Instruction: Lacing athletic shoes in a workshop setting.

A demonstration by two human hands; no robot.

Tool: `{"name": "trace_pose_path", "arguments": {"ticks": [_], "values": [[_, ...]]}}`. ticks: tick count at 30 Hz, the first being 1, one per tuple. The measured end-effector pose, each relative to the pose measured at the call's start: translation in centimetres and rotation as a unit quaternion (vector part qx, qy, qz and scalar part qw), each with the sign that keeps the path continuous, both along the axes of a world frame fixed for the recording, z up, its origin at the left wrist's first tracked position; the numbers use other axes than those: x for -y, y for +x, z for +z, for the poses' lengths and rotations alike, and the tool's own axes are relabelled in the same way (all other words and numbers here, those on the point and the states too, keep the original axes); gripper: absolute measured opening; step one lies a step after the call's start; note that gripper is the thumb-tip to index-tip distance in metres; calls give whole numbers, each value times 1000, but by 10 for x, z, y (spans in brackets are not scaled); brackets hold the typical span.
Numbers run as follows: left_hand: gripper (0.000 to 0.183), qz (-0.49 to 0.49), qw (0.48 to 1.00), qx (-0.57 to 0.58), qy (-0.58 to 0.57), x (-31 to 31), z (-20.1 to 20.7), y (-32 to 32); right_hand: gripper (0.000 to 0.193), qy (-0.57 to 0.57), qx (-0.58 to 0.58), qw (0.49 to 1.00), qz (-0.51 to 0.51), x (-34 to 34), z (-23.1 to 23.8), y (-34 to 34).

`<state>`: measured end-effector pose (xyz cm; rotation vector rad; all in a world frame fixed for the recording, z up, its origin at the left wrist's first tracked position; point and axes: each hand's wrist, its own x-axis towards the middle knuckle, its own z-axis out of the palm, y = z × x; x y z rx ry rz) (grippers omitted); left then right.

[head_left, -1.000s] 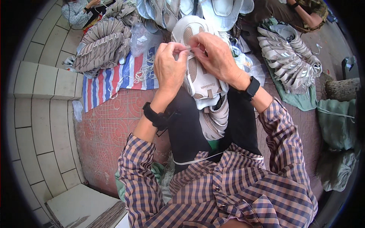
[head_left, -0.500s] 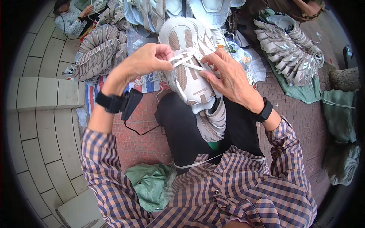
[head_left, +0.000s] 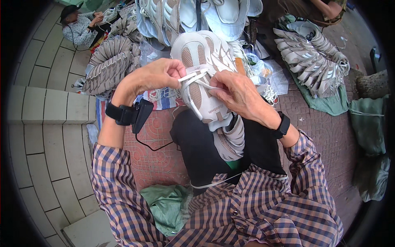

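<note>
A white and beige shoe upper (head_left: 212, 108) rests over my knees, with more uppers nested against it. White shoelace (head_left: 196, 77) crosses over its front. My left hand (head_left: 162, 74) pinches one length of the lace between thumb and fingertips at the upper's left side. On the other side, my right hand (head_left: 232, 90) pinches another length, its fingers close to the upper's surface. Between the two hands the lace strands cross each other. A further row of nested uppers (head_left: 231, 142) sits between my thighs.
Rows of nested uppers lie at the left (head_left: 109, 68) and on green sheeting at the right (head_left: 314, 61). White-blue uppers (head_left: 232, 24) stand ahead. Another person (head_left: 82, 31) works at the far left. Tied green bundles (head_left: 368, 123) stand at the right; a green bag (head_left: 164, 206) lies beside my lap.
My hands have shifted slightly lower in the view along with the upper. The lace at my left hand is drawn further out, and my right fingers have closed in on their strand.
</note>
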<state>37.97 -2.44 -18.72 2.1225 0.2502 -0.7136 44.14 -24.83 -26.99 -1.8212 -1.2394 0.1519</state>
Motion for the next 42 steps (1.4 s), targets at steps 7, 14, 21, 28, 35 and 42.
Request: {"name": "trace_pose_path", "arguments": {"ticks": [7,14,21,28,35,42], "values": [[20,-6,995,25,-99,5,-8,-5,19,0,-226,973,42,1,-8,13],[16,26,993,114,-30,10,-11,-16,20,-15,-195,980,30,3,-8,14],[28,115,979,169,-19,22,-36,-31,9,6,-455,888,60,48,-14,38],[24,223,840,431,244,69,-72,-38,36,-9,-218,974,-58,47,-24,15],[14,112,759,516,380,69,-71,-38,51,-71,68,988,-120,22,-7,-11],[11,257,894,363,52,91,-67,-54,21,-30,-66,993,-98,29,-7,-4]]}}
